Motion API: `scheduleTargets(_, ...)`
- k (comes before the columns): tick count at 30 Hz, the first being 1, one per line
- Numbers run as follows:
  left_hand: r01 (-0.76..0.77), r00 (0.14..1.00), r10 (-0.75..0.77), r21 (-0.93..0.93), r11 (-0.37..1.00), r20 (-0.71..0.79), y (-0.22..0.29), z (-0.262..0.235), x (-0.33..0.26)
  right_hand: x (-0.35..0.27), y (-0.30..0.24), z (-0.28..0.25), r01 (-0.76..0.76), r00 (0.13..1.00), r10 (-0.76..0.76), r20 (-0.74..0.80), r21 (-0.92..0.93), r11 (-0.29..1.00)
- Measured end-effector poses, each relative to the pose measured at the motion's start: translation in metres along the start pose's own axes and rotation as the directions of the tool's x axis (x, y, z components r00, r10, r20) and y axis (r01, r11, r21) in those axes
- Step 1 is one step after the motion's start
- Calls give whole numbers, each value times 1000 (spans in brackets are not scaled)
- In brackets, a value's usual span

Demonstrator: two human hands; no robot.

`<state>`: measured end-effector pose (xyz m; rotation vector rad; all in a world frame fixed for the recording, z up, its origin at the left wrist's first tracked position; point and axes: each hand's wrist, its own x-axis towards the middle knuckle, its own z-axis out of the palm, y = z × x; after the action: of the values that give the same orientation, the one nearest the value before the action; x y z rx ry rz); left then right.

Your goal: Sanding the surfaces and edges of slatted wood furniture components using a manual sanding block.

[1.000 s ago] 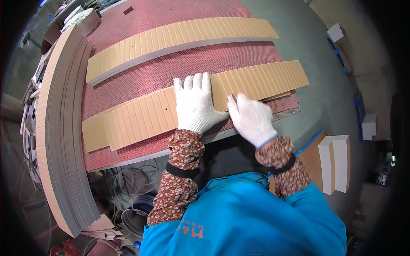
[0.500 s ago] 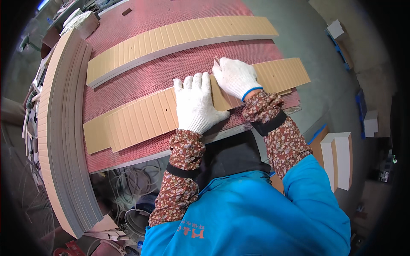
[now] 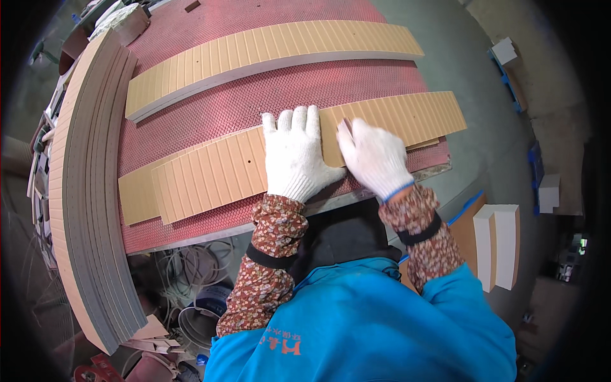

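Observation:
My left hand (image 3: 294,153), in a white knit glove, lies flat with its fingers stretched on a tan grooved panel (image 3: 213,178). Another tan panel (image 3: 139,198) shows beneath it, sticking out at the left end. Just to the right, my gloved right hand (image 3: 377,156) is closed, pinching a small thin brownish piece (image 3: 347,126) that looks like folded sandpaper. It is over the panel, partly covered by my fingers, so I cannot tell whether it touches the surface.
Beyond lies a stack of similar panels (image 3: 273,48) on the red mesh-textured tabletop (image 3: 223,105). A tall pile of long curved boards (image 3: 95,191) stands along the left. Coiled hoses (image 3: 194,264) lie below the table. White blocks (image 3: 498,245) stand at the lower right.
My right hand has moved nearer to me and slightly right, from the panel's far edge over its surface. My left hand keeps its place on the panel. The whole view has shifted a little.

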<state>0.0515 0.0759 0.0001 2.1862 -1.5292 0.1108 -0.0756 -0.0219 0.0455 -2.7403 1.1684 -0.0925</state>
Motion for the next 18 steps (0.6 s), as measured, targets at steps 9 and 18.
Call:
scheduleTargets(9,-13,999,11,-51,999,-39,-1,1,-1,67,-2,0,53,998,-52,41,-8,999)
scheduleTargets(18,-19,996,15,-46,999,-86,-10,2,-7,-51,18,18,47,998,-48,-48,-21,999)
